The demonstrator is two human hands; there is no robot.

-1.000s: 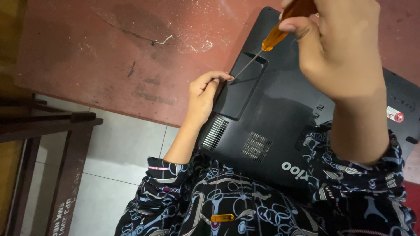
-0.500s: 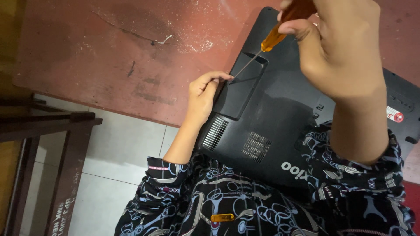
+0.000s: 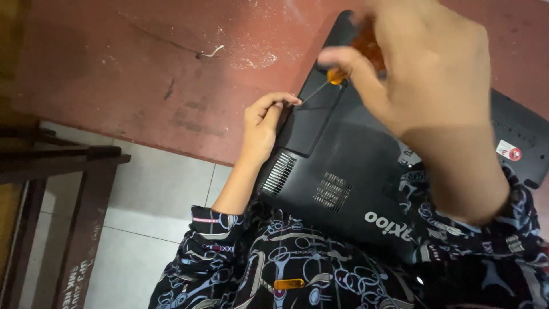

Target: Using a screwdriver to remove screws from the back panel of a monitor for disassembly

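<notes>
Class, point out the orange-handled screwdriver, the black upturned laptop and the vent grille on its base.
Orange-handled screwdriver (image 3: 336,75): head view, handle's lower end.
Black upturned laptop (image 3: 366,171): head view, bare plastic base.
Vent grille (image 3: 278,174): head view, middle of the slats.

The person wears a dark, near-black garment printed all over with looping line drawings in pale blue and white, with small touches of red. Its sleeves end short of the wrists, leaving both forearms bare. The left sleeve (image 3: 214,229) finishes in a cuff with a thin pink stripe across it. A small orange bar-shaped patch (image 3: 289,283) sits on the cloth low in the view. Both hands are bare, without rings or a watch.
</notes>
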